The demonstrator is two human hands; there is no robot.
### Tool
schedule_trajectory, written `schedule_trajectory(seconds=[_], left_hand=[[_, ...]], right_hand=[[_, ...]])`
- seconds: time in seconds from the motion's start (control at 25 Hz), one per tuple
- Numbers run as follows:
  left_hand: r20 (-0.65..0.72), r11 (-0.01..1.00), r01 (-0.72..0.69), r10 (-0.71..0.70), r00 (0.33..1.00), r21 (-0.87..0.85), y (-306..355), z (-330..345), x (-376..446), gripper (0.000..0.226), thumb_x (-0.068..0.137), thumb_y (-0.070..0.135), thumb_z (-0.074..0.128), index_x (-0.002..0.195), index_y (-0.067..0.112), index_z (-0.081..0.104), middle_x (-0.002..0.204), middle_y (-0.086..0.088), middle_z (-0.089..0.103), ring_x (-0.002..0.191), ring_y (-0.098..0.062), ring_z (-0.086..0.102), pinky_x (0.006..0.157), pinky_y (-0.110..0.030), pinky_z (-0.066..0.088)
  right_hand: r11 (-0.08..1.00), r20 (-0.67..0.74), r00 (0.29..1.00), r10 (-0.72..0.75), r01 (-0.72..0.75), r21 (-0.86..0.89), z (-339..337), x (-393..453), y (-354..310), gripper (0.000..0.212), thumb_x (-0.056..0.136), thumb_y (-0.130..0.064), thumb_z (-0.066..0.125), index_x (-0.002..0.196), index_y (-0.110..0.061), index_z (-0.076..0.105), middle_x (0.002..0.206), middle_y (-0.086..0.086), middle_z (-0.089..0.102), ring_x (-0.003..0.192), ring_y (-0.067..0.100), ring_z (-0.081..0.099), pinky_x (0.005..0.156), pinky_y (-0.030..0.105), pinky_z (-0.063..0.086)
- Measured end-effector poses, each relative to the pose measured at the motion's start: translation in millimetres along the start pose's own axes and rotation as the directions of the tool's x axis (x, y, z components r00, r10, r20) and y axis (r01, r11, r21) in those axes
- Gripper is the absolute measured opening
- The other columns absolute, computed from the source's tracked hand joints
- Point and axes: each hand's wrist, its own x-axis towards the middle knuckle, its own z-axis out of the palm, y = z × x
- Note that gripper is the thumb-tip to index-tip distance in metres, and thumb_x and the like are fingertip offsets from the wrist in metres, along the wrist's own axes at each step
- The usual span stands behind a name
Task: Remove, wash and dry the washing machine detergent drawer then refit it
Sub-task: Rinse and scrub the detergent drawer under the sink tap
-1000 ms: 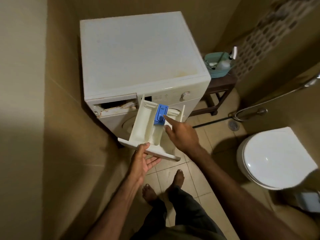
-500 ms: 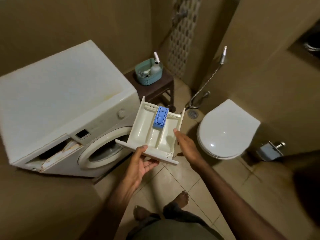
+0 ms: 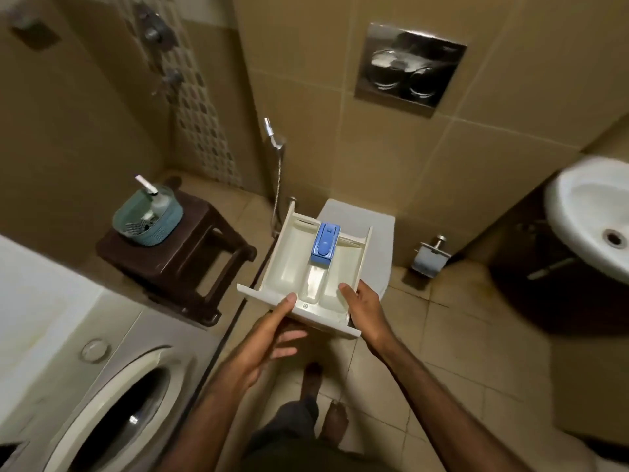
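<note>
With the detergent drawer (image 3: 308, 267) at frame centre, gripped at its front by the left hand (image 3: 269, 332) and right hand (image 3: 364, 308), carrying it level toward the sink (image 3: 589, 219) at right seemed wise.

Tiled floor (image 3: 452, 338), beige, with dark staining near the right wall. Standing directly on it: a dark brown stool (image 3: 190, 267) at left, a white washing machine (image 3: 112, 362) at lower left just beside the stool, and the person's bare feet (image 3: 335, 422) at bottom centre. On the stool's top sits a teal basket (image 3: 149, 224) holding a pump bottle (image 3: 158, 201) and smaller items, possibly brushes; blur prevents identification. A white toilet (image 3: 381, 240) stands further back.
</note>
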Motion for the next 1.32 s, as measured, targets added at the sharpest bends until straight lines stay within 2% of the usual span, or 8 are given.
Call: schedule_trajectory(seconds=[0.2,0.44,0.6,0.96,1.08,1.16,1.24,1.32], left_hand=[[-0.047,0.951,0.088,-0.078,0.996,0.297,61.7,22.1,48.6,0.058,0.087,0.086,0.041,0.104,0.036,0.062,0.110,-0.002,0.074,0.106,-0.023,0.071,0.095,-0.047,0.056],[-0.076,0.848,-0.213,0.284,0.956,0.485,131.0,91.9,142.7,0.054,0.091,0.076,0.052,0.089,0.022,0.059,0.098,-0.001,0.060,0.091,-0.018,0.057,0.078,-0.036,0.042],[0.225,0.756,-0.221,0.100,0.969,0.616,167.5,184.8,190.7,0.051,0.096,0.065,0.058,0.126,0.024,0.062,0.129,0.002,0.064,0.123,-0.020,0.057,0.108,-0.045,0.046],[0.519,0.843,0.006,-0.337,0.785,0.538,153.7,401.2,237.7,0.071,0.087,0.072,0.066,0.138,0.023,0.067,0.136,-0.011,0.070,0.126,-0.032,0.067,0.109,-0.054,0.051],[0.521,0.869,0.064,-0.351,0.778,0.490,143.9,469.3,240.9,0.060,0.094,0.068,0.060,0.116,0.015,0.076,0.099,-0.011,0.080,0.080,-0.024,0.079,0.063,-0.033,0.064],[0.504,0.857,0.053,-0.350,0.790,0.512,138.7,509.5,241.4,0.062,0.083,0.077,0.065,0.088,0.016,0.071,0.061,-0.003,0.064,0.041,-0.016,0.056,0.039,-0.021,0.040],[0.507,0.851,0.047,-0.354,0.786,0.522,134.1,545.5,242.0,0.061,0.077,0.079,0.069,0.090,0.020,0.074,0.073,-0.001,0.067,0.053,-0.017,0.059,0.048,-0.025,0.043],[0.527,0.910,0.108,-0.325,0.785,0.400,129.2,576.7,244.3,0.058,0.087,0.073,0.065,0.115,0.024,0.078,0.113,-0.004,0.076,0.100,-0.028,0.073,0.088,-0.041,0.056]], right_hand=[[0.999,-0.182,0.983,0.017,-0.022,-0.025,-65.4,21.7,-7.7,0.029,0.107,-0.016,0.054,0.133,-0.008,0.061,0.101,-0.002,0.069,0.081,0.008,0.066,0.053,0.014,0.050],[0.998,-0.365,0.929,0.063,-0.067,0.002,-157.2,30.5,-11.0,0.028,0.106,-0.015,0.055,0.132,-0.009,0.062,0.103,-0.007,0.071,0.087,0.009,0.068,0.069,0.022,0.057],[0.996,-0.404,0.911,0.084,-0.066,0.059,-218.4,22.3,-9.4,0.028,0.108,-0.018,0.053,0.135,-0.018,0.060,0.115,-0.002,0.070,0.091,0.008,0.069,0.067,0.014,0.056],[0.968,-0.437,0.882,0.175,-0.072,0.241,-396.5,14.5,10.0,0.014,0.106,-0.023,0.059,0.110,-0.017,0.070,0.113,0.008,0.077,0.100,0.022,0.075,0.090,0.037,0.061],[0.943,-0.428,0.877,0.218,-0.077,0.323,-467.9,13.3,17.8,0.018,0.103,-0.022,0.064,0.113,-0.011,0.074,0.114,0.012,0.078,0.107,0.031,0.075,0.104,0.052,0.055],[0.941,-0.398,0.892,0.216,-0.082,0.327,-511.3,12.5,15.7,0.024,0.103,-0.024,0.065,0.120,-0.010,0.073,0.115,0.010,0.078,0.109,0.030,0.075,0.105,0.053,0.054],[0.942,-0.382,0.903,0.198,-0.068,0.327,-552.5,13.3,9.1,0.021,0.102,-0.024,0.066,0.118,-0.013,0.073,0.112,0.007,0.079,0.107,0.027,0.076,0.104,0.051,0.055],[0.930,-0.338,0.917,0.211,-0.082,0.357,-590.3,17.4,2.6,0.020,0.102,-0.026,0.067,0.118,-0.016,0.073,0.114,0.007,0.079,0.108,0.026,0.075,0.107,0.051,0.054]])
